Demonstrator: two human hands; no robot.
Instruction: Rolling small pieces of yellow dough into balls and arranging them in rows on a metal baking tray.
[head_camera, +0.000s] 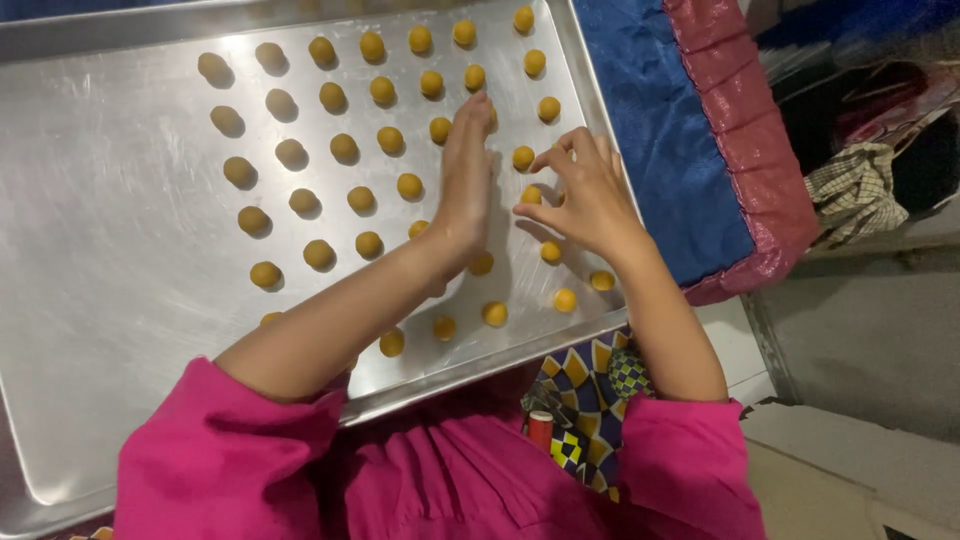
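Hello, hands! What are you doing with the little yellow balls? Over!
Left hand flat, edge-on among the dough balls. Right hand pinching one dough ball. Metal tray holds rows of them. Nothing in the way. Over.

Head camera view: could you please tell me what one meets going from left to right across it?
Bare part of the metal baking tray → rows of yellow dough balls → left hand → right hand → blue cloth → pink cloth edge → checked cloth.

A blue cloth (660, 130) with a pink ruffled edge (745, 150) lies right; beyond it, grey floor (860, 330) and perhaps a checked rag (855, 190).
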